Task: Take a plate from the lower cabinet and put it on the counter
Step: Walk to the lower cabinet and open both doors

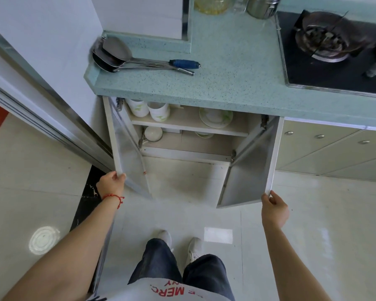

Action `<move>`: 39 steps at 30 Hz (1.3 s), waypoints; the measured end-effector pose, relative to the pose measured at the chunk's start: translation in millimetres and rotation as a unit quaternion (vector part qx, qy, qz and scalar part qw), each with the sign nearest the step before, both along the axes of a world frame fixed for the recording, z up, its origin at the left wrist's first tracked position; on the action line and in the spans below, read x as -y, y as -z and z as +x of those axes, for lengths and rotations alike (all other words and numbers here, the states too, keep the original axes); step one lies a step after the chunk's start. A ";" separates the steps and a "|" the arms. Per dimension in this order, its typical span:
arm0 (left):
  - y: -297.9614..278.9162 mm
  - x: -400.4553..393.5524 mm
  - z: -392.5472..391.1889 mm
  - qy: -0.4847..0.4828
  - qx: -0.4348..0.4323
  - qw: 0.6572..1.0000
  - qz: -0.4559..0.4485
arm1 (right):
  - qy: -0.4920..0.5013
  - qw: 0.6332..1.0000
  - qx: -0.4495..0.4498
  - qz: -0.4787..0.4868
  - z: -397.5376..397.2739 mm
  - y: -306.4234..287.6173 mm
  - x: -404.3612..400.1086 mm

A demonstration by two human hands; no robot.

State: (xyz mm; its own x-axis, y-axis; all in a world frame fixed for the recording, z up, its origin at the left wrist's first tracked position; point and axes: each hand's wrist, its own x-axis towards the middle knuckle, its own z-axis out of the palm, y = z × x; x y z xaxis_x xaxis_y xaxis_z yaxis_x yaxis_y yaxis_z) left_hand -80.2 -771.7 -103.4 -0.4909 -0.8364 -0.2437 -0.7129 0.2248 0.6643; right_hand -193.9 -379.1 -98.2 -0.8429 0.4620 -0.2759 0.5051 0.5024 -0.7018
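Observation:
The lower cabinet [189, 157] under the speckled green counter [237, 68] stands with both doors swung wide. My left hand [110, 183] grips the lower corner of the left door [126, 148]. My right hand [274, 208] holds the lower corner of the right door [251, 170]. A white plate with a green pattern [215, 116] lies on the upper shelf at the right. Two white cups [149, 109] stand on the same shelf at the left. On the lower shelf sit a white bowl [153, 133] and, partly hidden by the shelf above, another dish [204, 134].
Metal spatulas and ladles [126, 58] lie on the counter's left end. A gas hob [336, 51] is set into the counter at the right, jars and a steel canister [262, 6] at the back. A sliding door frame [52, 118] runs along the left. My feet [180, 244] stand on the tiled floor.

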 end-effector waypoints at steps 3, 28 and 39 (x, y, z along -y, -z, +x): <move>-0.9 -0.2 6.1 -0.006 0.000 1.000 0.002 | 0.007 1.000 0.009 0.008 2.9 2.3 -10.1; 1.4 -72.9 7.7 0.056 -0.015 0.989 0.139 | 0.016 0.996 0.036 -0.085 31.0 -4.7 34.7; 8.8 -70.2 -12.7 0.312 0.018 0.950 0.009 | -0.304 0.950 0.052 0.042 46.8 0.0 105.6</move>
